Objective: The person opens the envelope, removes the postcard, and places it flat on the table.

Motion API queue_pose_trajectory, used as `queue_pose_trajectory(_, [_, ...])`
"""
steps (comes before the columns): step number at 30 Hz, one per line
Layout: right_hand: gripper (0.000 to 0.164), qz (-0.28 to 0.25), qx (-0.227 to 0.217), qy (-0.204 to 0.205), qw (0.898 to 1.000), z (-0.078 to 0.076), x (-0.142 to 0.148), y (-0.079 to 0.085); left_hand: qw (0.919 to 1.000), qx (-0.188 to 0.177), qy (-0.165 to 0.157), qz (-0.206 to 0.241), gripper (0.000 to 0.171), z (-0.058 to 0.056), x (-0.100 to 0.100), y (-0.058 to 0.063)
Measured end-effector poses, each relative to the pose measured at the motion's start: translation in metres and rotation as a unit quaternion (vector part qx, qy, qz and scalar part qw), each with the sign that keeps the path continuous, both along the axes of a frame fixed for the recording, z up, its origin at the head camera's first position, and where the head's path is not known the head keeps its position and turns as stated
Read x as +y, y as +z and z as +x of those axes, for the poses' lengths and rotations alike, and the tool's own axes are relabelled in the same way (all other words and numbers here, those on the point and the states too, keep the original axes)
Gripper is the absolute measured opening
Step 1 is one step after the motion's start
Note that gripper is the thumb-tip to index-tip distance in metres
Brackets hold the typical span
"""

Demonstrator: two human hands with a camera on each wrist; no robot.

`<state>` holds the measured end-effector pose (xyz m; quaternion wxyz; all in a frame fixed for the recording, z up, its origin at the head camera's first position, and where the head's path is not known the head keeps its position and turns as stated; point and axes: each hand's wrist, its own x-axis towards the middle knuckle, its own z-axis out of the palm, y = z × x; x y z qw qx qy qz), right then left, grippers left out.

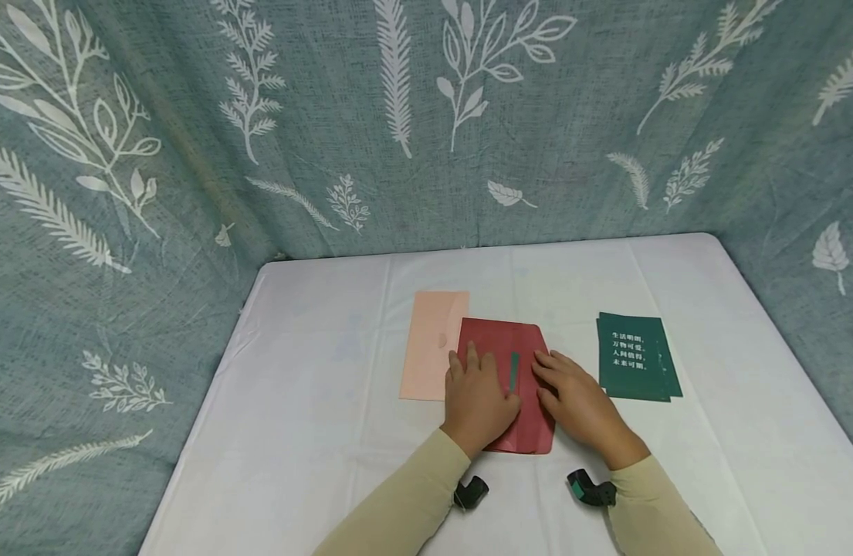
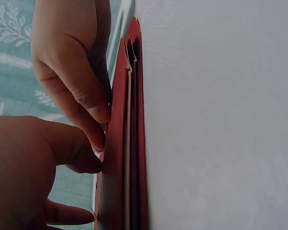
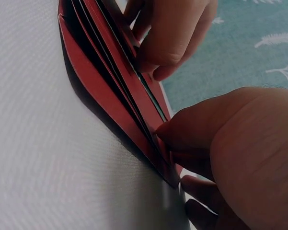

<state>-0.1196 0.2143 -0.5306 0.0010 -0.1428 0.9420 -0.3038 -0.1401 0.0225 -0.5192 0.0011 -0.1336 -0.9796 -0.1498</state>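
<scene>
A red paper envelope (image 1: 507,340) lies on the table, its layered edges visible in both wrist views. A narrow green strip (image 1: 513,372) shows at its middle between my hands. My left hand (image 1: 478,398) rests on the envelope's left part with fingers spread forward and thumb toward the middle. At the right side, my right hand (image 1: 579,398) touches the envelope with its fingertips. In the right wrist view, the right thumb (image 3: 187,127) is against the red paper near a dark green edge (image 3: 152,98). Some fingertips are hidden behind the layers.
A pale pink envelope (image 1: 426,347) lies to the left, partly under the red one. To the right are dark green cards (image 1: 638,378) with white printed text, overlapping each other. White cloth covers the table (image 1: 315,371); a patterned curtain (image 1: 426,193) stands behind it.
</scene>
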Motion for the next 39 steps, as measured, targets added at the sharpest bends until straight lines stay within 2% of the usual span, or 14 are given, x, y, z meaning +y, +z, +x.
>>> queue_pose_trajectory(6, [0.046, 0.001, -0.001, 0.000, 1.000, 0.000, -0.001, 0.001, 0.9993, 0.005, -0.022, 0.029, 0.061, -0.003, -0.005, 0.005])
queue_pose_trajectory(13, [0.046, 0.000, 0.000, -0.001, 1.000, 0.000, -0.002, 0.003, 0.9918, -0.053, -0.078, 0.086, 0.060, -0.015, -0.020, 0.015])
queue_pose_trajectory(20, [0.046, -0.004, 0.003, 0.001, 1.000, 0.000, -0.002, 0.002, 0.9881, -0.064, -0.126, 0.061, 0.048, -0.017, -0.024, 0.021])
queue_pose_trajectory(24, [0.046, -0.003, 0.005, 0.000, 1.000, 0.000, -0.003, 0.001, 0.9878, -0.067, -0.132, 0.049, 0.040, -0.017, -0.025, 0.020])
queue_pose_trajectory(32, [0.056, 0.011, -0.001, -0.011, 1.000, -0.001, -0.005, -0.001, 0.9842, -0.095, -0.135, 0.065, 0.048, -0.019, -0.030, 0.020])
queue_pose_trajectory(39, [0.059, 0.006, 0.039, -0.020, 0.999, -0.002, -0.008, -0.003, 0.9834, -0.094, -0.140, 0.067, 0.044, -0.018, -0.031, 0.021])
